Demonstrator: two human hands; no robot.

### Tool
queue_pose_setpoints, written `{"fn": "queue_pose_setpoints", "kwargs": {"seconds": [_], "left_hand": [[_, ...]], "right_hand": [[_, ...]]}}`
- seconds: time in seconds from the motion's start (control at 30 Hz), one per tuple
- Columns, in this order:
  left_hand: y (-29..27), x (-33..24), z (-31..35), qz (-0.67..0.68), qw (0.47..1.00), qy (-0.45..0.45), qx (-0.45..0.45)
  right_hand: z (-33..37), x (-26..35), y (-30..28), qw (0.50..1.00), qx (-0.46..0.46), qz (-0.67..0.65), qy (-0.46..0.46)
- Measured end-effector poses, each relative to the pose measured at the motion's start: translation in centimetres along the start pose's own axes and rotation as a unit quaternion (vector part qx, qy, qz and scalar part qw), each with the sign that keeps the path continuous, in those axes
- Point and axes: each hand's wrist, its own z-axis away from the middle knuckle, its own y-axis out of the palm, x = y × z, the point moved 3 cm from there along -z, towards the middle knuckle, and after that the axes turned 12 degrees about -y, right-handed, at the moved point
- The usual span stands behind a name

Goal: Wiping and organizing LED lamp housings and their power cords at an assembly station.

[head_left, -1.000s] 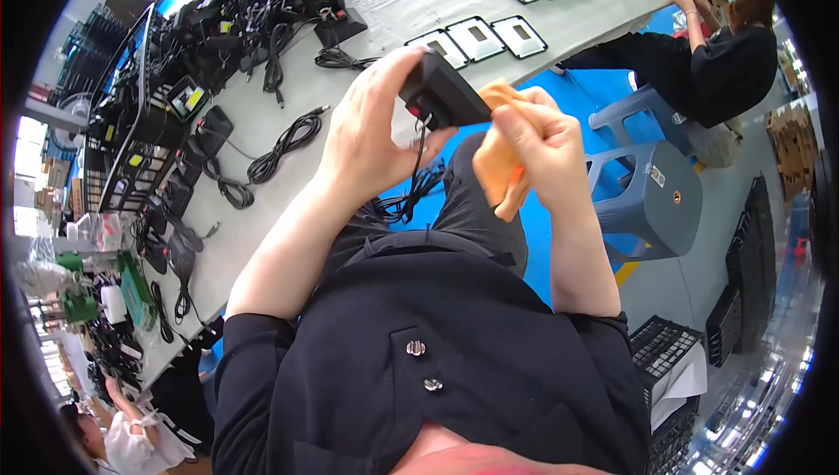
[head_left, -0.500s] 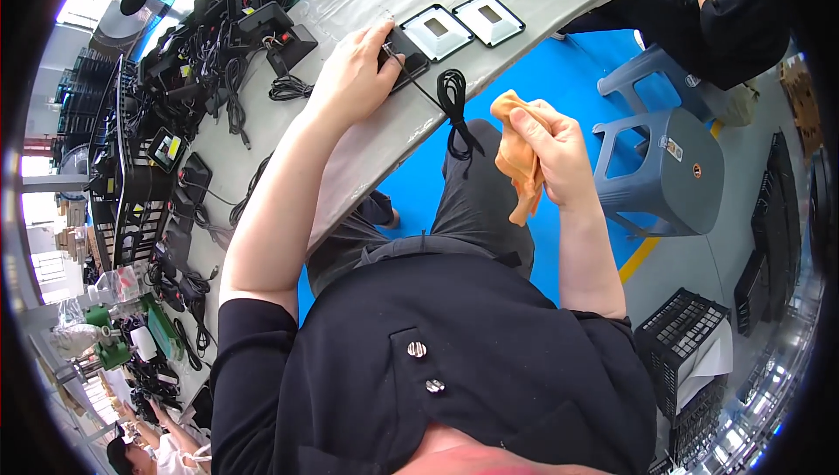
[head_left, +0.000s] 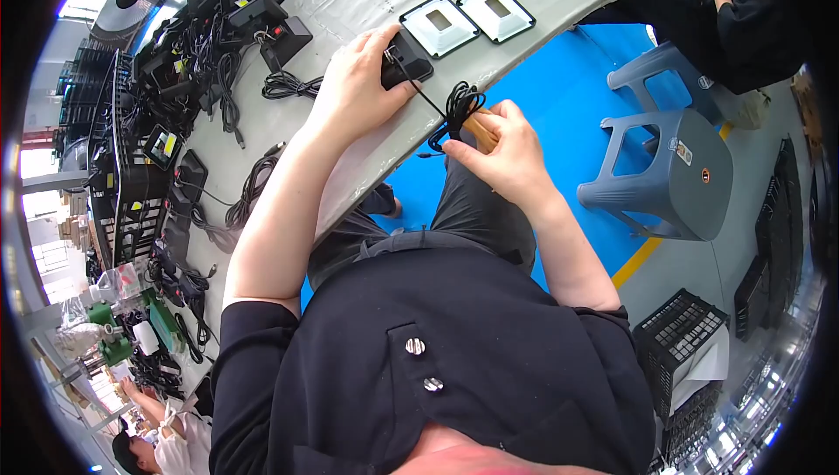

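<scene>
On the table edge lies a black box-shaped device (head_left: 411, 62) with a cable running from it. My left hand (head_left: 358, 86) grips its left side, thumb on the near edge and fingers over the far one. The cable ends in a tied black coil (head_left: 461, 108) hanging at the table's edge. Pinched in my right hand (head_left: 514, 156) is an orange cloth (head_left: 481, 131), mostly hidden by the fingers and the coil. That hand is right against the coil; whether it also grips the cable I cannot tell.
Two white panels with black rims (head_left: 440, 26) lie beyond the device. Black devices and coiled cables (head_left: 262, 29) crowd the table's left side. Grey-blue stools (head_left: 699, 173) and a black crate (head_left: 682, 326) stand to the right. Other people are at far right and lower left.
My right hand has moved left with the cloth, up to the cable coil, which has shifted slightly. My left hand stays on the device.
</scene>
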Motion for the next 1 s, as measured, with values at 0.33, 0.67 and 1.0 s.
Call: {"fn": "queue_pose_setpoints", "kwargs": {"seconds": [0.33,0.67,1.0], "left_hand": [[-0.6,-1.0,1.8,-0.021,0.998,0.03,-0.05],[-2.3,1.4,13.7,-0.027,0.988,0.037,-0.147],[-7.7,10.3,28.0,-0.064,0.969,-0.112,-0.212]], "right_hand": [[0.8,0.0,1.1,0.999,-0.022,-0.02,-0.014],[2.7,6.7,-2.0,0.986,0.065,-0.132,-0.075],[1.0,19.1,9.2,0.921,0.247,0.009,-0.3]]}}
